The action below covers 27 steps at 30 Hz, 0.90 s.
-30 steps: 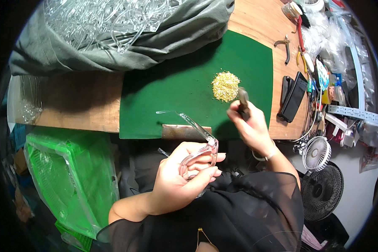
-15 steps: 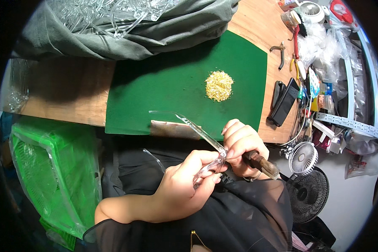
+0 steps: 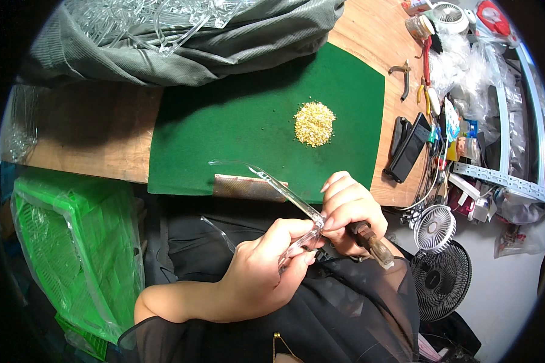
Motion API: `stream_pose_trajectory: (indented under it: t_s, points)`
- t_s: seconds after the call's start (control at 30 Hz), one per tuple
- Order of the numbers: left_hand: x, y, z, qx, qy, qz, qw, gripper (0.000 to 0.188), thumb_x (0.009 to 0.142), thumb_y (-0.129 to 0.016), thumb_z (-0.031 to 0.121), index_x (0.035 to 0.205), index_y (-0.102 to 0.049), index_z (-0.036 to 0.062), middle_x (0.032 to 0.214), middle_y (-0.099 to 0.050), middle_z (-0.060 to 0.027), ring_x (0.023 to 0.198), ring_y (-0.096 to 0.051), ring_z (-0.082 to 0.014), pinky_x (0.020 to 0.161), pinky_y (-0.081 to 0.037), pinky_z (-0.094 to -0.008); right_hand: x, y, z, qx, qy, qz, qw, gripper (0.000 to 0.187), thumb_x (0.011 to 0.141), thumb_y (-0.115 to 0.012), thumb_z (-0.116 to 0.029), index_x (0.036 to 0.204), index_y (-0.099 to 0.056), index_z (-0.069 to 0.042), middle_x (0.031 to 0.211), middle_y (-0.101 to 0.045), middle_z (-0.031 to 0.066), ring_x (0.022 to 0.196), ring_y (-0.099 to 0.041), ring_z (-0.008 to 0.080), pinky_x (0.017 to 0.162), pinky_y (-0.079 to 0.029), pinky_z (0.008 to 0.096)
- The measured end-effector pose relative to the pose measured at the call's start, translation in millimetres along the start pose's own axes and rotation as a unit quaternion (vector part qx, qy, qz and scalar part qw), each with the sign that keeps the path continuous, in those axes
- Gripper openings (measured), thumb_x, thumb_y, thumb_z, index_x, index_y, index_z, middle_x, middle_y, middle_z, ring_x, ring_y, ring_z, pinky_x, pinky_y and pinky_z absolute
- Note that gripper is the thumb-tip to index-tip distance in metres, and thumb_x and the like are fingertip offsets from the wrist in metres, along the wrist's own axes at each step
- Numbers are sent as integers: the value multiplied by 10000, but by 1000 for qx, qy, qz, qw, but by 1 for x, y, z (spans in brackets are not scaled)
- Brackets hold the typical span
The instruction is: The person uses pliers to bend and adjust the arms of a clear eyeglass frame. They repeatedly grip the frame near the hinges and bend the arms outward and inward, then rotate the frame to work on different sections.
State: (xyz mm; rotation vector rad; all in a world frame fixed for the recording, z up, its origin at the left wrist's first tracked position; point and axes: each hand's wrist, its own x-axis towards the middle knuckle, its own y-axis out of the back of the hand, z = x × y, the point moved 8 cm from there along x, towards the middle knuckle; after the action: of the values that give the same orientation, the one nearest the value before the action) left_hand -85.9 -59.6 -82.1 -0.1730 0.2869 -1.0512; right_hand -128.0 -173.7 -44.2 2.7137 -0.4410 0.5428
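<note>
— While looking down from the head view: what sits in the left hand?

— Holding clear glasses, fingers closed around the frame near the hinge. One transparent temple arm pointing up and left, over the edge of the green mat; the second arm visible lower, over the dark lap.

— And the right hand?

— Closed on a tool with wooden handle; handle sticking out toward lower right, tip hidden behind the fingers, just at the hinge of the glasses. Both hands touching each other there, in front of the table edge, above the black clothing.

— Where exactly, compared with the table?

— Below the wooden table, near a small brown strip at the mat's front edge. Well apart from the heap of small yellow parts, lying on the mat farther back.

— Around it?

— Grey cloth with more clear frames at the back. Green plastic basket at the left, in a clear bag. At the right: black case, pliers, small white fan, larger black fan lower.
</note>
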Motion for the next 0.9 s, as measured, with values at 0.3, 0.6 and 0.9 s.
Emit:
stream_pose_trajectory:
  t_s: [0.3, 0.6, 0.9]
  points:
    - [-1, -3, -4, -45, 35, -40, 998, 338, 834, -581, -34, 1148, -454, -30, 947, -662, -127, 840, -670, -165, 725, -528, -254, 2, 3, 4, 8, -47, -40, 998, 168, 734, -740, -95, 846, -615, -87, 786, -604, 30, 708, -580, 197, 668, -425, 323]
    - [-2, -7, -6, -85, 68, -67, 992, 346, 848, -573, -32, 1167, -438, -38, 967, -648, -131, 864, -655, -149, 749, -525, -256, -2, 4, -1, 1, -16, -31, 999, 169, 729, -747, -100, 819, -605, -83, 793, -607, 25, 704, -575, 193, 662, -421, 323]
    - [-3, -10, -6, -104, 90, -128, 982, 351, 892, -494, -37, 1210, -347, -57, 1093, -569, -175, 894, -623, -156, 788, -540, -261, -1, 3, 2, 42, -19, -53, 998, 153, 768, -731, -98, 877, -626, -73, 794, -577, 40, 692, -531, 176, 677, -410, 336]
